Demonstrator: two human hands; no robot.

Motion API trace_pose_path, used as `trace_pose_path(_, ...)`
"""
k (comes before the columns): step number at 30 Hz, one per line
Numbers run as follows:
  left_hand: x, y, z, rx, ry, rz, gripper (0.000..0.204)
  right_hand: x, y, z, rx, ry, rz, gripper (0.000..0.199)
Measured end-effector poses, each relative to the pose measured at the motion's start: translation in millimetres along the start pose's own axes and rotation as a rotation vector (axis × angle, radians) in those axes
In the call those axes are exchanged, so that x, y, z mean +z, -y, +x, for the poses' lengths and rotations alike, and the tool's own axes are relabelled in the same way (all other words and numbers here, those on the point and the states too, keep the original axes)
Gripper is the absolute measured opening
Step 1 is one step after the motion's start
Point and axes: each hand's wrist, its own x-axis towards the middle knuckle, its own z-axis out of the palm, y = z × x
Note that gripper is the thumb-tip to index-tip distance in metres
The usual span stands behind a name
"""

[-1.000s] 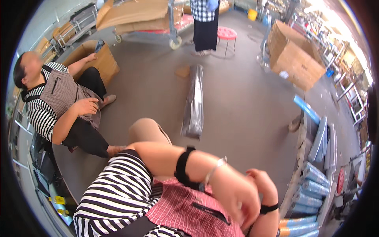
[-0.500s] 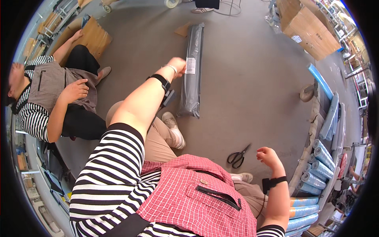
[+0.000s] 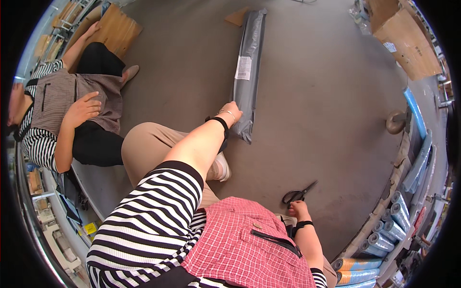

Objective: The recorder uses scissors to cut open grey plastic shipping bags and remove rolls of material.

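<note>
A long grey plastic-wrapped parcel (image 3: 248, 91) with a white label lies on the floor in front of me. My left hand (image 3: 231, 113) is at its near left edge, fingers curled against the wrapping; the fingertips are partly hidden. Over on the right, a pair of black-handled scissors (image 3: 297, 195) points away from me. My right hand (image 3: 297, 209) is closed at the scissors' handles, its fingers partly covering one loop.
At my left a co-worker (image 3: 72, 110) sits holding a cardboard piece (image 3: 116, 33). A large cardboard box (image 3: 408, 41) stands far right. Blue plastic-wrapped rolls (image 3: 398, 216) lie along the right, near a caster wheel (image 3: 395, 122). A brown cardboard scrap (image 3: 236, 18) touches the parcel's far end.
My left hand has moved down the parcel from beside its label to its near end. My right hand has come down and left onto the scissors' handles. The whole view has shifted.
</note>
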Motion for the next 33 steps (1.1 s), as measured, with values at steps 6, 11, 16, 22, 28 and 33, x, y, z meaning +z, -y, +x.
trace_pose_path(6,-15,-29,-2,-0.058,0.033,0.120,0.059,12,-1,-2,0.012,-0.147,0.031,0.032)
trace_pose_path(11,-13,-33,10,-0.116,0.024,0.148,0.054,14,10,-3,0.067,-0.233,0.014,0.033)
trace_pose_path(16,-7,-27,19,-0.064,0.009,0.179,0.044,14,15,0,0.159,-0.297,-0.016,0.032)
trace_pose_path(22,-4,-24,24,-0.008,-0.002,0.154,0.033,15,19,-1,0.133,-0.322,-0.012,0.032)
trace_pose_path(28,0,-22,28,0.040,-0.036,0.185,0.025,18,22,0,0.152,-0.348,-0.061,0.032)
trace_pose_path(33,3,-21,32,0.082,-0.020,0.267,0.025,18,23,-1,0.140,-0.322,-0.119,0.031)
